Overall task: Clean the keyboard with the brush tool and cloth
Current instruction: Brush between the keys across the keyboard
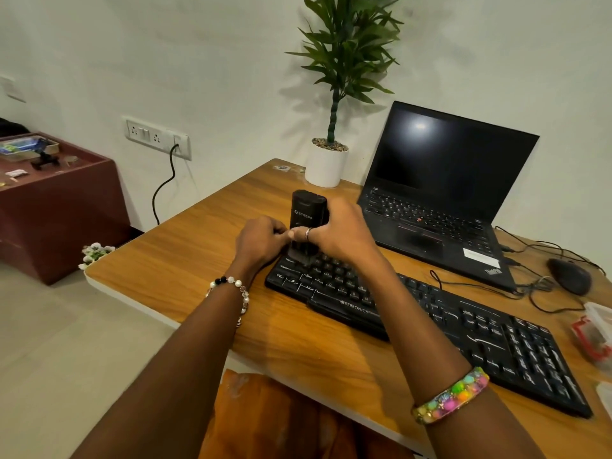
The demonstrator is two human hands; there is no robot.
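Two forearms reach over the counter (185,260); the right hand (341,233) grips an upright black brush tool (306,213) standing on the left end of the keyboard (480,329); the left hand (261,241), fingers curled, pinches its lower part; laptop (440,193) behind.

Soft indoor light, glare on laptop screen (420,126), edges warped.

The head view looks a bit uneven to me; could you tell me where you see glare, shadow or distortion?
In the head view, a bright glare spot sits on the dark laptop screen; the plant throws a soft shadow on the wall to its left; wide-angle distortion tilts the desk and stretches the forearms; the hands look slightly soft.
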